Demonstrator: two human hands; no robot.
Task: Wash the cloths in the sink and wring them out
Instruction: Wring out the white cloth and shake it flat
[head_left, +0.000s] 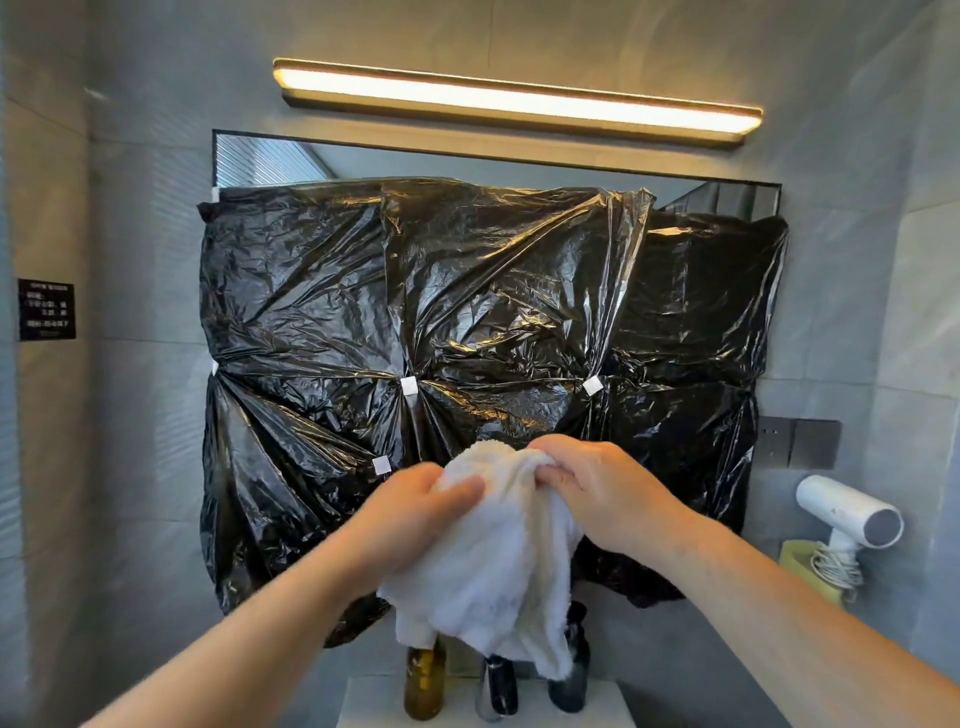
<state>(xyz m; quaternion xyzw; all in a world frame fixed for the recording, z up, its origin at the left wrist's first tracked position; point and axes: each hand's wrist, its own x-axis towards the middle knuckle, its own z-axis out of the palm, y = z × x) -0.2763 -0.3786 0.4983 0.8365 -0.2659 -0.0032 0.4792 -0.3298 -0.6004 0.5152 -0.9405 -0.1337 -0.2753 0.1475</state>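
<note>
A white terry cloth hangs bunched in the air in front of me, at chest height. My left hand grips its upper left part, thumb laid across the fabric. My right hand grips the top right of the bunch with curled fingers. The cloth's lower edge dangles over the bottles below. The sink basin itself is out of view; only a white ledge shows at the bottom edge.
Black plastic sheeting covers the mirror ahead. Below the cloth stand an amber bottle, a chrome tap and a dark bottle. A white hair dryer hangs on the right wall, with a lit lamp above.
</note>
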